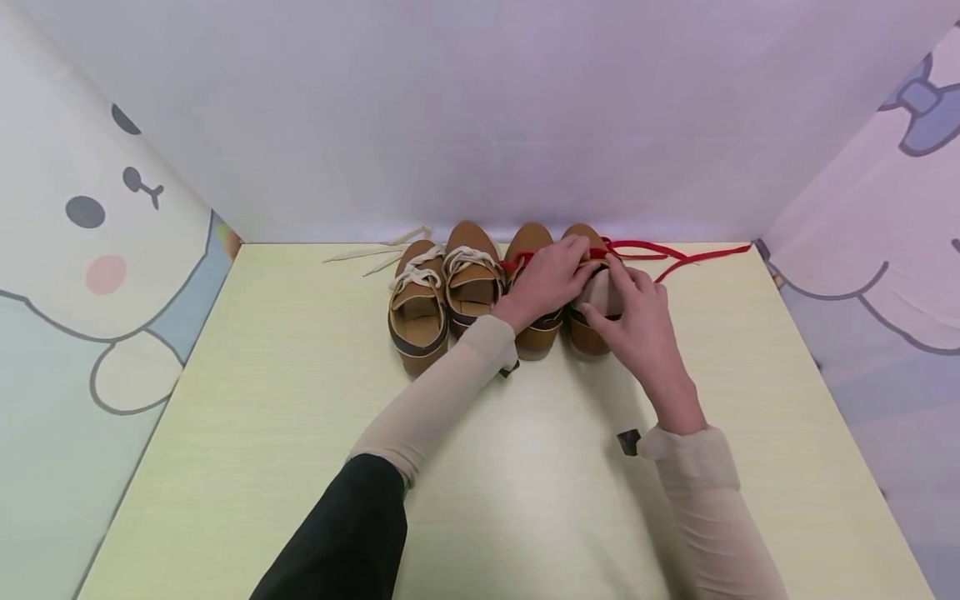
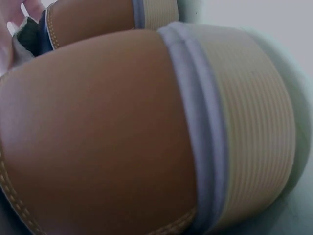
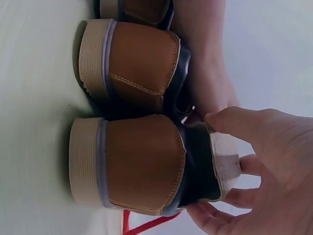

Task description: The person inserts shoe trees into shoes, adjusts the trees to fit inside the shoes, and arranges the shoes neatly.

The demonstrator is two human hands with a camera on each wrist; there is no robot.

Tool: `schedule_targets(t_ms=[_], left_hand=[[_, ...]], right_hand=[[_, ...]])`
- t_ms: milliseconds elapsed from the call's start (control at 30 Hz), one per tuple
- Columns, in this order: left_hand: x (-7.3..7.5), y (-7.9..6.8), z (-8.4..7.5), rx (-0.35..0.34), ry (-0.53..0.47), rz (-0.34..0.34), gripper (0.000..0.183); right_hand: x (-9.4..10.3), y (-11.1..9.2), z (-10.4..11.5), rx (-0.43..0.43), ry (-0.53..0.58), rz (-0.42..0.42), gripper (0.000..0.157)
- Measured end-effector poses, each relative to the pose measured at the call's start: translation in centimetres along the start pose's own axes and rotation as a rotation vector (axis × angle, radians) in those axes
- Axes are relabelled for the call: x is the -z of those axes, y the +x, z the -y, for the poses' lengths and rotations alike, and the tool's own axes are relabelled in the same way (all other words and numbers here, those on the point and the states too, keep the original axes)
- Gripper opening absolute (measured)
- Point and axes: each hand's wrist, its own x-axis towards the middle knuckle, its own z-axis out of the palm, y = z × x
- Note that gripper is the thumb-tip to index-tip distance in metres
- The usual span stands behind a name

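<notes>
In the head view, several brown shoes stand in a row, heels toward the person. At the right end is a shoe with a red lace. My right hand holds its raised pale tongue, thumb at one edge and fingers at the other. The left hand reaches over the neighbouring red-laced shoe, fingertips at the lacing of the end shoe; I cannot tell whether they pinch the lace. Close up in the left wrist view is a brown heel with a ribbed sole.
Two shoes with white laces, an outer one and an inner one, stand at the left of the row. Loose white lace ends trail leftward. A pale wall rises behind the table.
</notes>
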Motion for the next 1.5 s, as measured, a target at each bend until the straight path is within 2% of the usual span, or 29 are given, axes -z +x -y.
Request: schedule_targets(t_ms=[567,667,800,933,1033,1167,1333,1500], left_hand=[[0.2,0.1,0.0,0.002,-0.007,0.006,0.024],[0.3,0.0,0.0,0.01,-0.041,0.014,0.023],[0.9,-0.3,-0.1,0.049,-0.073,0.039,0.019],[1.5,-0.8,-0.5,0.091,-0.016,0.061,0.021],[1.8,-1.4,-0.9,0.115,0.022,0.077,0.03],[2.2,-2.4,-1.4,0.145,0.025,0.126,0.047],[2.2,-2.9,-1.5,0.138,0.065,0.21,0.071],[2.1,-3.0,-1.4,0.137,0.081,0.245,0.078]], right_hand=[[-1.8,0.4,-0.7,0.018,-0.019,-0.113,0.082],[-1.7,0.2,-0.9,0.004,0.021,-0.101,0.079],[-1.2,0.0,-1.5,0.005,0.115,-0.091,0.069],[-0.9,-0.3,-2.1,0.008,0.204,-0.1,0.06],[-0.7,-0.5,-2.5,-0.019,0.242,-0.105,0.059],[-0.4,-0.6,-2.8,-0.054,0.266,-0.081,0.062],[-0.2,-0.4,-3.1,-0.087,0.283,-0.024,0.066],[-0.2,-0.3,-3.1,-0.097,0.292,0.001,0.067]])
